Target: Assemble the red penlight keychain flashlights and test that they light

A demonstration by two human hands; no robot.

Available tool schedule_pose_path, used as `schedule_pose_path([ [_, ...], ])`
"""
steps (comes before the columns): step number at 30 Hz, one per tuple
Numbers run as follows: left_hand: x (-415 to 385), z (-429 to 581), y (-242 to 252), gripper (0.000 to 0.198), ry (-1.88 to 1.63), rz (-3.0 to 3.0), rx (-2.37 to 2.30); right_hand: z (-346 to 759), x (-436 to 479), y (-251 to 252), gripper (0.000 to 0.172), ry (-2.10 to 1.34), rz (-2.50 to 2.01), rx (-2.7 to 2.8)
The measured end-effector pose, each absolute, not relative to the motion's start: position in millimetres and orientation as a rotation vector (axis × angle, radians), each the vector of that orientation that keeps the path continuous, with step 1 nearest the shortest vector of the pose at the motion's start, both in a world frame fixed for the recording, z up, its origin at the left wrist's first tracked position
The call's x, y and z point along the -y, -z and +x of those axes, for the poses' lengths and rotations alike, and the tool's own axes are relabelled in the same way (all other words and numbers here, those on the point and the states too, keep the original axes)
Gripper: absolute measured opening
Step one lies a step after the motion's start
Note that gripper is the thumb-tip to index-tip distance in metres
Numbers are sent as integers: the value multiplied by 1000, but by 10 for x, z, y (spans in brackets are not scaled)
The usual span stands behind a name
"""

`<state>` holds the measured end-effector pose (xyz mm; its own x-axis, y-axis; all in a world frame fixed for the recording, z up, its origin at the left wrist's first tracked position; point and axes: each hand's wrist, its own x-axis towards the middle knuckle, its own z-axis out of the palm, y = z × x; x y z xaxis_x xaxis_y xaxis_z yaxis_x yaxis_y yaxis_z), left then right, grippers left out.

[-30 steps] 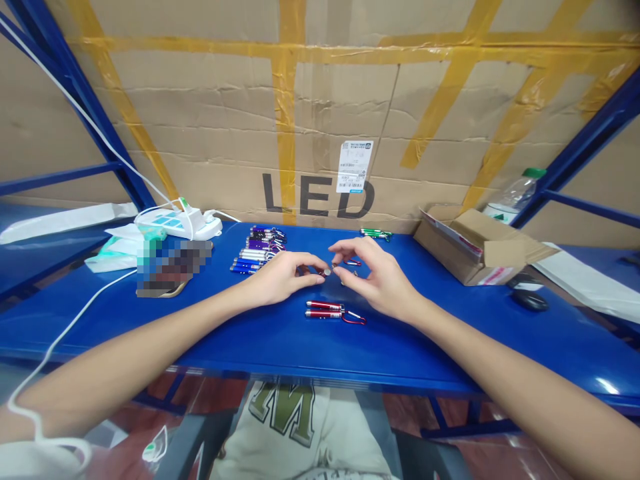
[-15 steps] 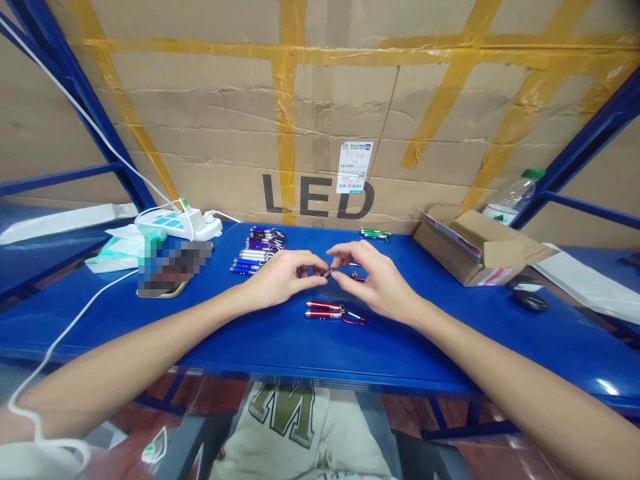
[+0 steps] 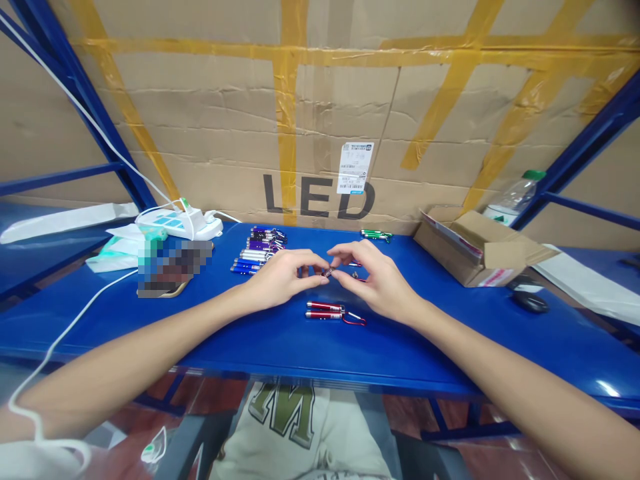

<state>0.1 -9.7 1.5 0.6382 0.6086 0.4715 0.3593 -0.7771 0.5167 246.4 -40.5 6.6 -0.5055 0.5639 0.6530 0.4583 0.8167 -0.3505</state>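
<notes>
My left hand and my right hand meet over the blue table. Between their fingertips is a small dark metal piece, too small to name surely. My left finger and thumb pinch it, and my right thumb and fingertips close at its other end. Nearer to me lie two red keychain penlights with a red carabiner clip. Under my right hand a small silvery part and bits of red show, mostly hidden by the fingers.
Blue, silver, purple and black penlights lie in a row behind my left hand. Green penlights lie at the back. To the right stand an open cardboard box, a black mouse and a bottle. A phone and power strip are left.
Both hands have barely moved, keeping the small metal piece between their fingertips. The penlights on the table lie as before.
</notes>
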Motion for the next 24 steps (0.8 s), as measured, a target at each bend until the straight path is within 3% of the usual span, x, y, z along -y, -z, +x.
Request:
schedule_pose_path([
  [24, 114, 2, -11, 16, -949, 2515, -814, 2467, 419, -87, 20, -26, -708, 2257],
])
